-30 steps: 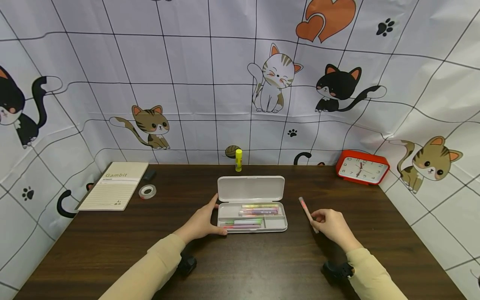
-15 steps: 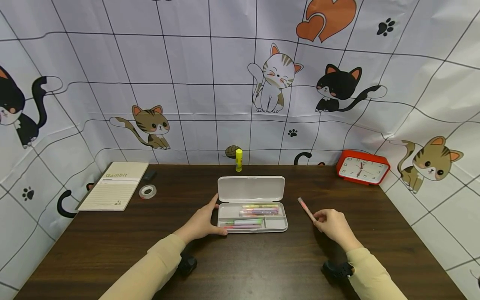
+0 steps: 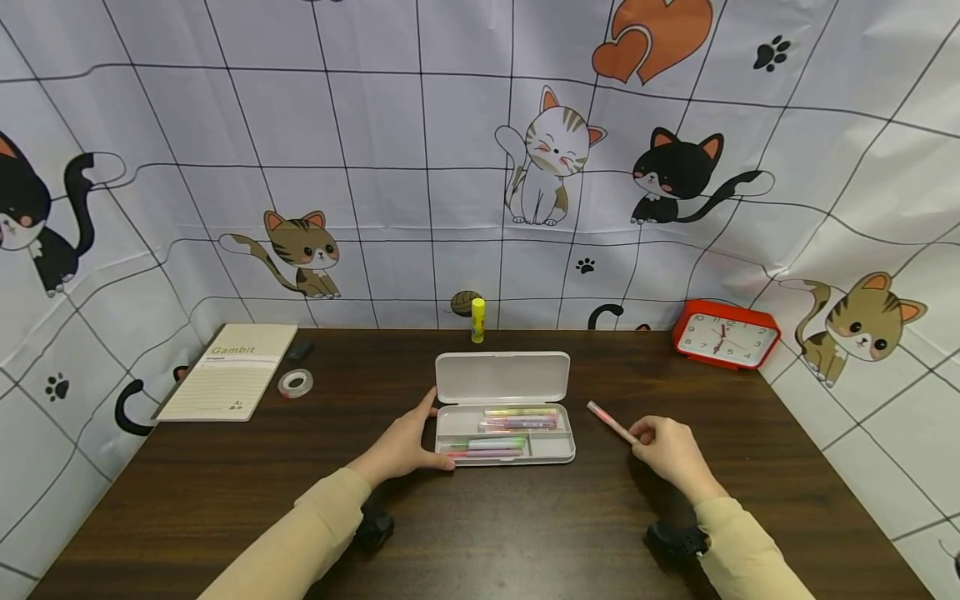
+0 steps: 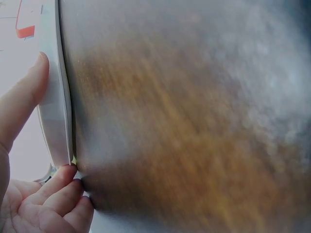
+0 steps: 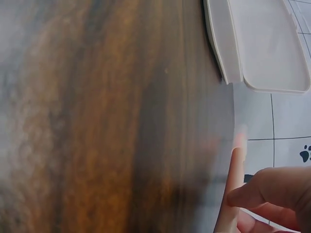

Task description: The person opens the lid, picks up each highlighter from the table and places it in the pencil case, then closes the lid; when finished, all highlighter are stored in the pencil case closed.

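An open white pencil case lies on the table in the head view, its lid tipped back. Several coloured pens lie in its compartments. My left hand grips the case's left end, thumb at the front corner and fingers along the side. In the left wrist view the thumb presses the case wall and the fingertips meet its end. To the right of the case, my right hand pinches a pale pink pen between thumb and fingers, the pen's far end pointing toward the case.
A yellow glue stick stands behind the case. At the back right is a red alarm clock. On the left lie a notepad, a roll of white tape and a small dark block. A cat-patterned sheet surrounds the table.
The pink pen has swung in my right hand, its far end turning left toward the case. My left hand and the case have stayed in place.
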{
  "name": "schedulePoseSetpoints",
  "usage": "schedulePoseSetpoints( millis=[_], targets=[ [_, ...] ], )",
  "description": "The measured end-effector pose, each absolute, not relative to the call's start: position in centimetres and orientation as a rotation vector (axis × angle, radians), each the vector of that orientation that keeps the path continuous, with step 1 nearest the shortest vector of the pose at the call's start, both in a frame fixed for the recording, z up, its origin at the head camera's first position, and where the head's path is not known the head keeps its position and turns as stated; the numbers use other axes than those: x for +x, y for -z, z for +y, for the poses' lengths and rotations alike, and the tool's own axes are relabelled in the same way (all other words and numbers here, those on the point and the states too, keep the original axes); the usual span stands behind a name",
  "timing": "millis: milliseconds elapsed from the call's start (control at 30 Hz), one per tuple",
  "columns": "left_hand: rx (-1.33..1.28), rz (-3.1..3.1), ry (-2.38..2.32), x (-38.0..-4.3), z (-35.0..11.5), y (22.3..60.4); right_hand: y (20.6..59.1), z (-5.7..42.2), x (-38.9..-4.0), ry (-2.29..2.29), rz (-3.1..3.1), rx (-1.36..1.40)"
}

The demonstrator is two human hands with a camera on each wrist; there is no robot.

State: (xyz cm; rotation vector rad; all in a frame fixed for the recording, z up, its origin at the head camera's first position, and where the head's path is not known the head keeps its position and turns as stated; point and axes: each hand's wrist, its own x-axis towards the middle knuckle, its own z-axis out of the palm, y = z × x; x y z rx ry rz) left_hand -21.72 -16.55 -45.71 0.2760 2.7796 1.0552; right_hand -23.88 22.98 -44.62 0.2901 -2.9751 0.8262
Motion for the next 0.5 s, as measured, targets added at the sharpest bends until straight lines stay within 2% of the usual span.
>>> schedulePoseSetpoints(
  millis=[500],
  targets=[
    [0.282,2.78,-1.059,-21.7,-16.6,45.8,44.0,21.3,-24.0,-0.842,-2.887,0.404]
  ],
)
